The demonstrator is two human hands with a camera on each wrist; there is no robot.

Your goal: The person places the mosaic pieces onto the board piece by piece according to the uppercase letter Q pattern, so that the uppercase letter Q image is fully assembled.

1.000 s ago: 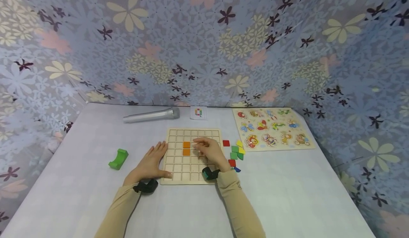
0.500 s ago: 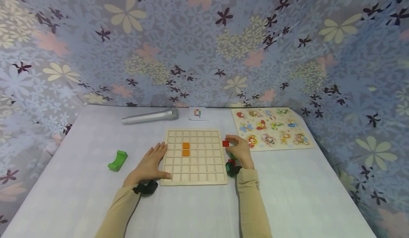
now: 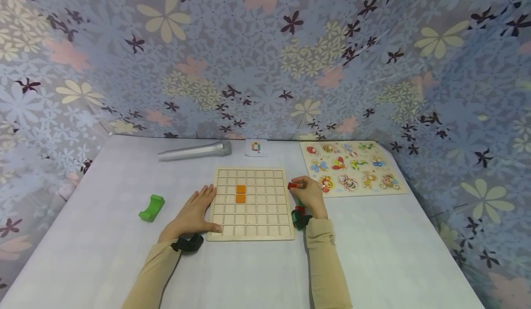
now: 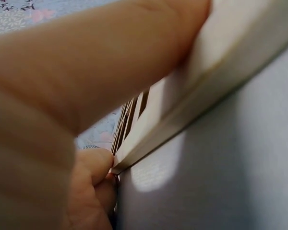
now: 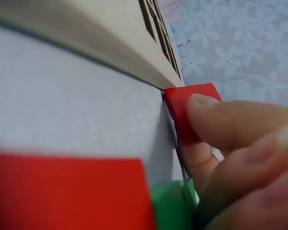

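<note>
A square wooden grid board (image 3: 262, 239) lies flat on the white-covered table, with two orange square tiles (image 3: 241, 194) set in neighbouring cells. Along its left edge rests my left hand (image 3: 191, 216), fingers extended and the thumb over the near left corner. My right hand (image 3: 310, 195), just past the board's right edge, pinches a red square tile (image 5: 177, 108) between thumb and finger; the tile appears tilted in the right wrist view. Below that hand lie another red tile (image 5: 67, 191) and a green tile (image 5: 173, 203), partly hidden by the hand in the head view.
Behind the board are a silver microphone (image 3: 195, 152) and a small pattern card (image 3: 256, 148). An insect picture puzzle board (image 3: 361, 191) lies at the back right. A green curved block (image 3: 152, 208) stands at left. Flowered cloth (image 3: 265, 69) hangs behind the table.
My right hand has gone from over the board to the pieces on its right and taken hold of the red tile, now tilted up. My left hand has stayed put.
</note>
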